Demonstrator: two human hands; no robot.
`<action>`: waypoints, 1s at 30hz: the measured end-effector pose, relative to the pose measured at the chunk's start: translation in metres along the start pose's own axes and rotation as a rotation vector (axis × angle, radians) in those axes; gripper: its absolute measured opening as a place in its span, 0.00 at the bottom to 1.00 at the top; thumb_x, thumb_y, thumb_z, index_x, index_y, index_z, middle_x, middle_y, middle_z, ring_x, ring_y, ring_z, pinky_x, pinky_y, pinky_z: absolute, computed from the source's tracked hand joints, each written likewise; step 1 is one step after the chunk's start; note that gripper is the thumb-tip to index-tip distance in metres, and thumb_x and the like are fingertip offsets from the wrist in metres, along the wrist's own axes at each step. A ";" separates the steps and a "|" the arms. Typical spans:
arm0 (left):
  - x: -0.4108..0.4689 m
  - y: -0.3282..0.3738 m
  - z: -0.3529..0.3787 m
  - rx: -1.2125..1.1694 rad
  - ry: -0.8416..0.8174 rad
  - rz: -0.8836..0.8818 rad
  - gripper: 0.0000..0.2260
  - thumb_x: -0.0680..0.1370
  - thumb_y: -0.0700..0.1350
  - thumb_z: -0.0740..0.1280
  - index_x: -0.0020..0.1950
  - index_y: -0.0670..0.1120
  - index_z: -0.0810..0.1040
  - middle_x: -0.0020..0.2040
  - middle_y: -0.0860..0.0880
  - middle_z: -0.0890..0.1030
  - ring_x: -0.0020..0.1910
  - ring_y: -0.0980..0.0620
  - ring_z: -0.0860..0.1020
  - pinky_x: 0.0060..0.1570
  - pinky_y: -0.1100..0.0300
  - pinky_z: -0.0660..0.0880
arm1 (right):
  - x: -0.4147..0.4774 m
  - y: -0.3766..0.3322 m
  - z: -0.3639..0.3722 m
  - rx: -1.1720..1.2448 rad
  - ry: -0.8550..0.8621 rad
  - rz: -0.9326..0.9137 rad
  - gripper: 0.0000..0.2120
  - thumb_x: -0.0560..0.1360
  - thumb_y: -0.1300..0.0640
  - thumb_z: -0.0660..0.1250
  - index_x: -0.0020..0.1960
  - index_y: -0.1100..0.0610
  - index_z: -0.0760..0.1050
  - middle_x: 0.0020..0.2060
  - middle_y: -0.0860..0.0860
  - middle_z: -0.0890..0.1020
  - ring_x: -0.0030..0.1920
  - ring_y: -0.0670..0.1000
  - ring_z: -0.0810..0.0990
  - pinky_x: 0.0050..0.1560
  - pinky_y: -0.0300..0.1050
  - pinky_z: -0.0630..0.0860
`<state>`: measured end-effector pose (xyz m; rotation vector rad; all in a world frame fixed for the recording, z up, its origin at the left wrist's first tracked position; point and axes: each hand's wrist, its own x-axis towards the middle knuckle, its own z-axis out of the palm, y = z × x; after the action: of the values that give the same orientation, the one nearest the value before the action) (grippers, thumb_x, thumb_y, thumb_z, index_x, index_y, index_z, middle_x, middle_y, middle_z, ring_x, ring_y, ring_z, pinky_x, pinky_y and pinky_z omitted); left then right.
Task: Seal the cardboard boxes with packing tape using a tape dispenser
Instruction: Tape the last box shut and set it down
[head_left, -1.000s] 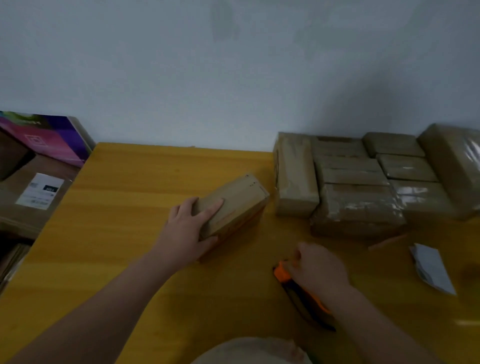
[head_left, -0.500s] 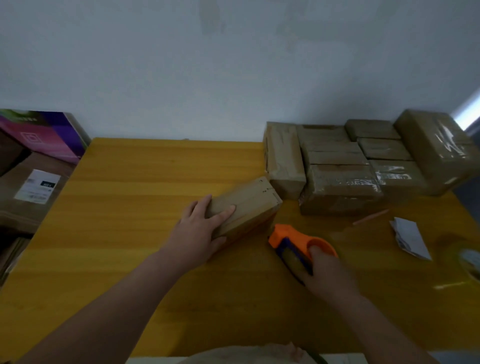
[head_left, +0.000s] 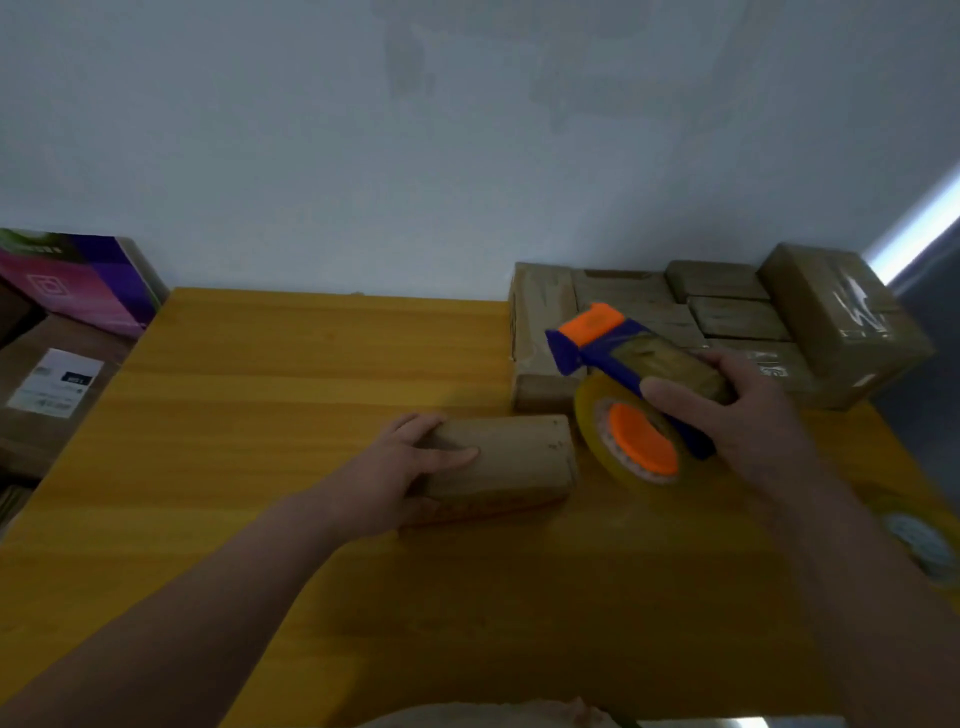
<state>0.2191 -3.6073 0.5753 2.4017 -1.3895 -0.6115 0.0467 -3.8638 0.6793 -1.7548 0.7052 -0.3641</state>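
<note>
Head view: right hand (head_left: 750, 421) holds dispenser (head_left: 636, 436) just past box (head_left: 511, 457) edge.

Dim, soft blur, wide-angle bending, right-edge glare

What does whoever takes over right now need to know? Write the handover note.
Left hand grips the left end of the cardboard box, which lies on the table.
Right hand holds the tape dispenser raised beside the box's right end.
Done: taped boxes stacked at the back right.
Left: tape this box; no tape shows on it.
</note>
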 end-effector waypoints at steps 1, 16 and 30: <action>0.002 0.003 0.000 -0.011 -0.019 0.029 0.33 0.75 0.43 0.71 0.72 0.66 0.62 0.78 0.56 0.46 0.76 0.51 0.42 0.74 0.49 0.51 | 0.002 -0.004 0.003 0.017 -0.063 -0.015 0.34 0.49 0.40 0.83 0.52 0.45 0.77 0.44 0.44 0.82 0.41 0.46 0.83 0.34 0.39 0.77; 0.012 -0.004 -0.006 -0.141 0.097 0.086 0.27 0.72 0.39 0.74 0.70 0.46 0.72 0.74 0.52 0.63 0.75 0.53 0.52 0.73 0.56 0.58 | 0.027 -0.005 0.038 -0.462 -0.364 -0.284 0.30 0.64 0.60 0.78 0.56 0.40 0.67 0.47 0.42 0.76 0.41 0.42 0.79 0.32 0.31 0.75; 0.018 0.032 -0.041 -1.482 0.214 -0.595 0.20 0.78 0.58 0.62 0.51 0.41 0.79 0.40 0.44 0.82 0.35 0.51 0.81 0.30 0.61 0.77 | 0.027 0.007 0.035 -0.508 -0.382 -0.346 0.33 0.65 0.62 0.77 0.60 0.40 0.64 0.50 0.40 0.74 0.45 0.40 0.77 0.39 0.28 0.75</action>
<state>0.2233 -3.6366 0.6219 1.4299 0.0981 -0.9730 0.0858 -3.8550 0.6593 -2.3550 0.2215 -0.0697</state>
